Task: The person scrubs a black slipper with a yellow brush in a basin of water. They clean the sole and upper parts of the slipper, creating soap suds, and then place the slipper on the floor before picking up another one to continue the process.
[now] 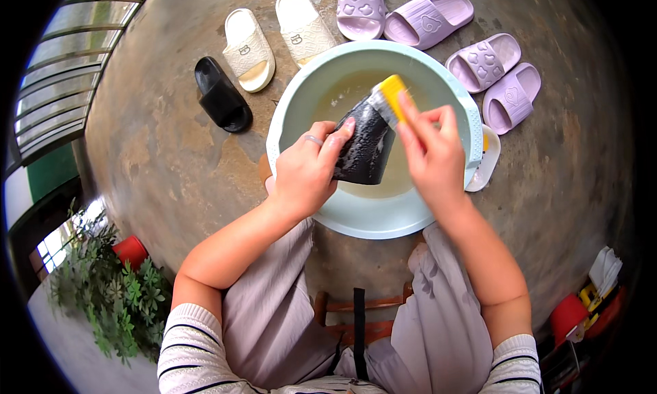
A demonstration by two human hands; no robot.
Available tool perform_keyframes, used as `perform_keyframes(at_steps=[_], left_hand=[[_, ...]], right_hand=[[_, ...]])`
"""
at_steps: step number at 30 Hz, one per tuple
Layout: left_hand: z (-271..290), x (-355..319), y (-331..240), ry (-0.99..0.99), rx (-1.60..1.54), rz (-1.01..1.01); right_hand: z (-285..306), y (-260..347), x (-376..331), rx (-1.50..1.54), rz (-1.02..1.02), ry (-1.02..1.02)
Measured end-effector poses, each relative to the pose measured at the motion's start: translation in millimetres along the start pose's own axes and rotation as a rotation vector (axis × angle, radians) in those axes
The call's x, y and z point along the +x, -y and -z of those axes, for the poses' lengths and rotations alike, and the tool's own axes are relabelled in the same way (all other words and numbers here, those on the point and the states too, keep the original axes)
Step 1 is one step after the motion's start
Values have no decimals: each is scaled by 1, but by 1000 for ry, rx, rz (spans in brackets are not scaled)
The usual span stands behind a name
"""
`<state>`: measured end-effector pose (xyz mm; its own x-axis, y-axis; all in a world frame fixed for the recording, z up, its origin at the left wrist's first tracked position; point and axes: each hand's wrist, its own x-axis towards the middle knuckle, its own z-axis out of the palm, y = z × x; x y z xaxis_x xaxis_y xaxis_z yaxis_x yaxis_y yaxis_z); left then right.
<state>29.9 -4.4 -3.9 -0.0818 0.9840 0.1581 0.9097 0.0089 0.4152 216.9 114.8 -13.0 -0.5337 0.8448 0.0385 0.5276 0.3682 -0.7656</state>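
Over a pale blue basin [373,228] of cloudy water, my left hand [309,168] grips a black slide sandal [366,151] that is wet and streaked with suds. My right hand [431,144] is closed around a yellow scrub brush [393,96]. Its white bristles press against the far end of the sandal. The brush handle is mostly hidden in my fingers. Another black slide sandal [223,96] lies on the floor to the left of the basin.
Cream slides [250,50] and several lilac slides [428,21] stand around the basin's far side. A white sandal [486,160] touches its right. Railings [61,72] run at far left, above a leafy plant [123,291]. A red container [569,317] stands at lower right.
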Motion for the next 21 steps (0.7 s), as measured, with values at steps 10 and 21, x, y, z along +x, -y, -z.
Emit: perform_keyframes(at_steps=[10, 21], left_hand=[[3, 0, 2, 10, -34, -44], [0, -6, 5, -37, -77, -101]], right_hand=[[21, -12, 12, -12, -73, 49], [31, 42, -4, 13, 134, 153]])
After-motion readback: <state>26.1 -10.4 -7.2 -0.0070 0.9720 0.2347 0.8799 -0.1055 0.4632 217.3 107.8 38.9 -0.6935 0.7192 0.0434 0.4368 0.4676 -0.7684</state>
